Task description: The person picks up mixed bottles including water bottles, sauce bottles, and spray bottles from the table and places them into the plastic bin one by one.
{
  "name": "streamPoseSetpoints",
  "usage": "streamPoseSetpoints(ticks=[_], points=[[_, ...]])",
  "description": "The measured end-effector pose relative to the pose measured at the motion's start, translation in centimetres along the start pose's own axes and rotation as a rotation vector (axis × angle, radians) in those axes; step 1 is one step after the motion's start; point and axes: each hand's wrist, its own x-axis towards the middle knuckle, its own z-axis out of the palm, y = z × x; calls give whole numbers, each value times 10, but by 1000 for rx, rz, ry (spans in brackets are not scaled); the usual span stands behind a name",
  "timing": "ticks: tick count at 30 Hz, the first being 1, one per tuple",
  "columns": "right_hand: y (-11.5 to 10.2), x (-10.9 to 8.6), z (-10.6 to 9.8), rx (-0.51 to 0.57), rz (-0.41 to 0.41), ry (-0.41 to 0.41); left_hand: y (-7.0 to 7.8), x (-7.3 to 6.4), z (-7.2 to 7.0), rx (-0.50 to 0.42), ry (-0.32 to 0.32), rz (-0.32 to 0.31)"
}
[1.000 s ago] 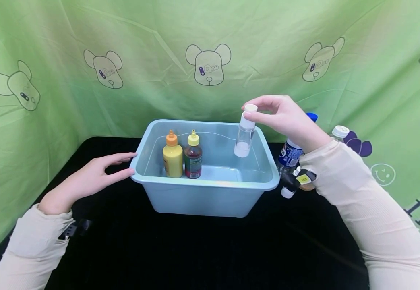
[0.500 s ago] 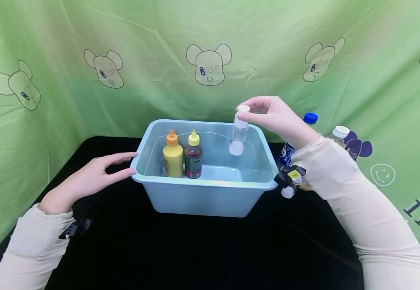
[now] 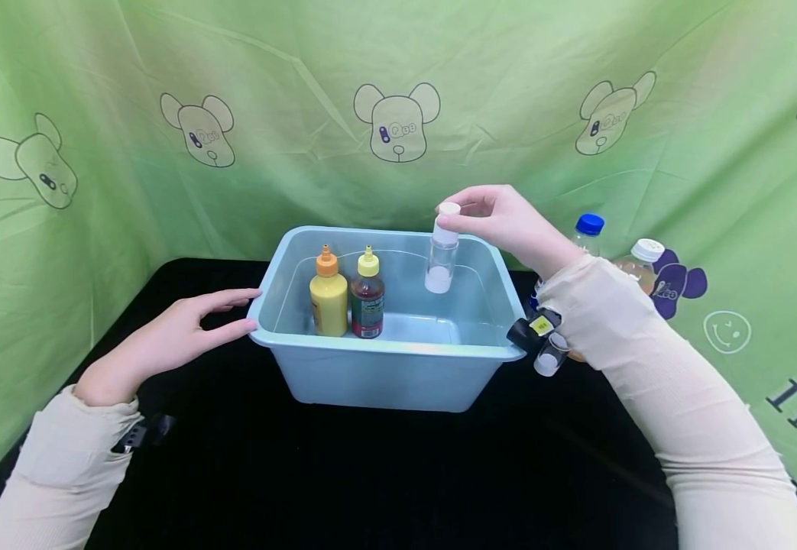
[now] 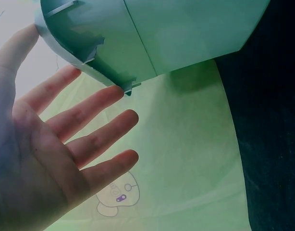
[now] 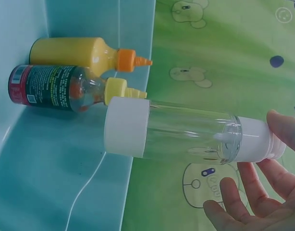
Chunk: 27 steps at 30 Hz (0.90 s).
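My right hand (image 3: 497, 221) pinches the white cap of a clear bottle with a white base (image 3: 442, 263). The bottle hangs nearly upright over the right part of a blue plastic tub (image 3: 384, 374). In the right wrist view the bottle (image 5: 190, 132) shows see-through walls, with thumb and fingertips at its cap. Fingers spread, my left hand (image 3: 178, 336) touches the tub's left rim; the left wrist view shows fingertips against the rim (image 4: 66, 53). Inside the tub, at left, stand a yellow squeeze bottle (image 3: 329, 305) with an orange nozzle and a dark sauce bottle (image 3: 367, 305) with a yellow nozzle.
Right of the tub stand a bottle with a blue cap (image 3: 589, 225) and one with a white cap (image 3: 646, 250), partly behind my right arm. A small clear container (image 3: 549, 357) lies near the tub's right corner. A green printed curtain (image 3: 398, 46) hangs behind the black table (image 3: 370, 473).
My right hand has moved left and slightly down with the clear bottle, further over the tub. The left hand stays at the rim.
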Motion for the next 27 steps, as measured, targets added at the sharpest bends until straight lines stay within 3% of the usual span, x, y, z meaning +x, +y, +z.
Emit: streamPoseSetpoints(ticks=[12,27], points=[[4,13,8,-10,38,-12,0,0,0,3,6,-3],[6,26,18,1,27,-16,0,-1,1,11,2,-9]])
